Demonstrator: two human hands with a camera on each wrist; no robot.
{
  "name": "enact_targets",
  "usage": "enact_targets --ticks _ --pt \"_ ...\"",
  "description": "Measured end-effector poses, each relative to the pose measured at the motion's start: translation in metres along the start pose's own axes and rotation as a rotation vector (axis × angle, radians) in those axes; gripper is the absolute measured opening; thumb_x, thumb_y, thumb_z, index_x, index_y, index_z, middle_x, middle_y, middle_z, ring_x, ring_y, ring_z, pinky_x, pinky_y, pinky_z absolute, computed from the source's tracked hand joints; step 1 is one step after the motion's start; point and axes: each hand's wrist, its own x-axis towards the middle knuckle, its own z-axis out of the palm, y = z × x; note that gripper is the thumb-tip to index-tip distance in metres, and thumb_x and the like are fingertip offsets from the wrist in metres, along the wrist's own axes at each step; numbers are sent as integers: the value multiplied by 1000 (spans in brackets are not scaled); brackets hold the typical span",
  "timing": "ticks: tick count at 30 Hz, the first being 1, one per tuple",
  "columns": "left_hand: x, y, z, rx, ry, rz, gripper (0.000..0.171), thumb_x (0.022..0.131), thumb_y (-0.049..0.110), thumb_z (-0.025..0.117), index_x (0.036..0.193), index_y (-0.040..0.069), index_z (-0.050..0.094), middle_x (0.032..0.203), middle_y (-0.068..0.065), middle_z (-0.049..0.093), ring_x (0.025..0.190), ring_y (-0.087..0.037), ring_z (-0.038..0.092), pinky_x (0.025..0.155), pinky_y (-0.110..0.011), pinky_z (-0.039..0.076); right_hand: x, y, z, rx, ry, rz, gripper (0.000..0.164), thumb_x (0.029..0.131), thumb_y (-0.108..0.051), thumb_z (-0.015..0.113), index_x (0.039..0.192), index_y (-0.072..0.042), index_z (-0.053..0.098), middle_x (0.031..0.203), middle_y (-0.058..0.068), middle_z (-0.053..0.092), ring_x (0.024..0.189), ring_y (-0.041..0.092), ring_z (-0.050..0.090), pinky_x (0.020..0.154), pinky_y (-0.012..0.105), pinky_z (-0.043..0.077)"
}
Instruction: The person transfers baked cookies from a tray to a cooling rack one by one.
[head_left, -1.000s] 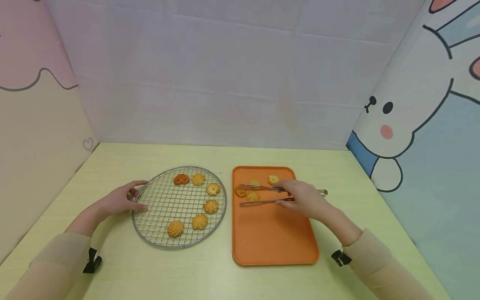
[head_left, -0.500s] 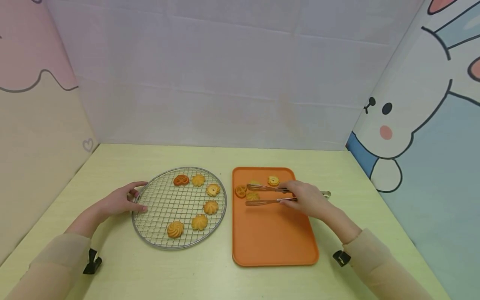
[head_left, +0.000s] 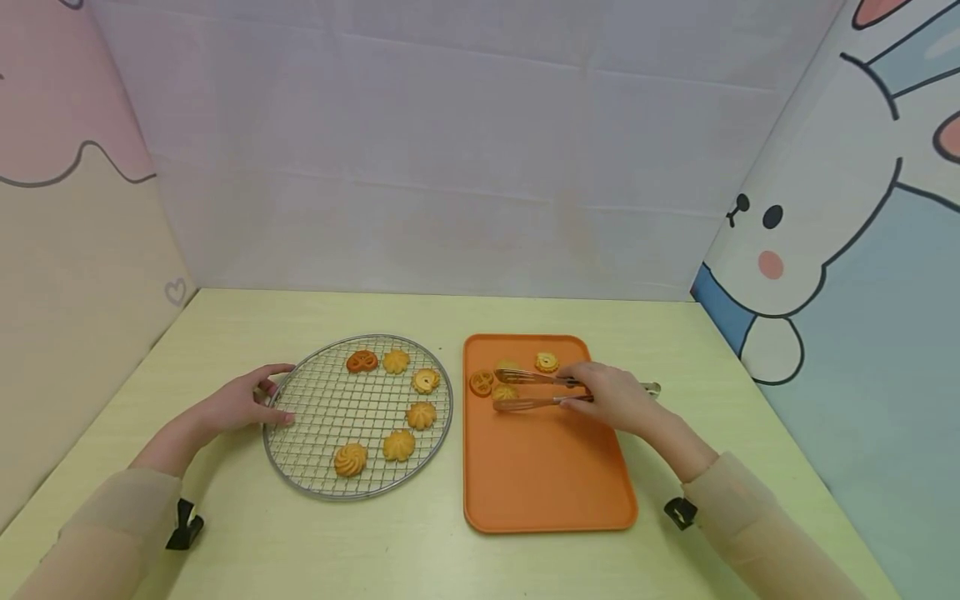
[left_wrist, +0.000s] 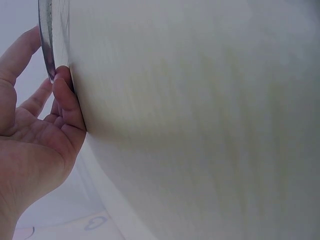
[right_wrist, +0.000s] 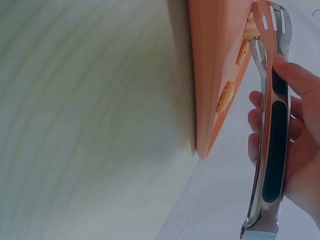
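Observation:
My left hand [head_left: 243, 402] holds the left rim of a round wire cooling rack [head_left: 322, 417], thumb on top of the rim. In the left wrist view its other fingers bend in at the edge of the metal rim [left_wrist: 46, 45]. My right hand [head_left: 613, 400] grips metal serving tongs [head_left: 528, 404] with dark handle inlays, seen closely as tongs [right_wrist: 270, 80] in the right wrist view. The tongs' spread arms reach over an orange tray [head_left: 547, 483], around a flower-shaped cookie [head_left: 506, 392]. A paler cookie [head_left: 507, 365] lies partly behind the upper arm.
A pretzel-like cookie [head_left: 482, 383] sits at the tray's left edge, and a ring cookie [head_left: 547, 362] near its back. On the rack several cookies curve along the right side, from a brown pretzel cookie [head_left: 362, 361] to a swirl cookie [head_left: 350, 459]. Walls enclose the table.
The right hand and tongs have shifted slightly right, uncovering the pretzel-like cookie on the tray. In the last half second they barely move. The left hand and rack stay put.

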Motion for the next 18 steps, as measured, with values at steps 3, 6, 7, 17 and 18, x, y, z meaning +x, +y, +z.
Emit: enact_targets --ticks 3,6,7,17,18 --pt "0 0 0 4 0 -1 92 77 29 79 146 1 25 106 -15 40 80 -20 38 62 -28 34 1 1 1 5 -11 5 34 86 -30 70 114 -12 63 104 3 67 88 21 64 71 37 50" --pt "0 0 1 6 0 -4 92 76 29 79 146 1 25 106 -16 40 80 -20 38 62 -28 34 1 2 1 21 -14 6 33 86 -29 69 113 -11 63 102 3 67 86 21 64 69 36 50" --pt "0 1 1 8 0 -5 92 76 29 79 146 1 25 106 -16 40 80 -20 38 62 -28 34 1 3 1 25 -15 4 33 86 -29 69 113 -11 63 102 3 67 86 21 64 69 36 50" --pt "0 0 0 15 4 -7 93 76 30 79 146 1 25 106 -16 40 79 -20 38 61 -27 34 0 4 1 16 -27 7 33 85 -28 70 112 -11 63 99 3 67 80 18 62 66 33 48" --pt "0 0 1 16 5 -7 93 76 30 79 146 1 25 106 -16 40 79 -20 38 61 -27 34 0 4 2 16 -30 10 33 85 -28 70 112 -12 63 99 2 67 80 18 62 66 33 48"
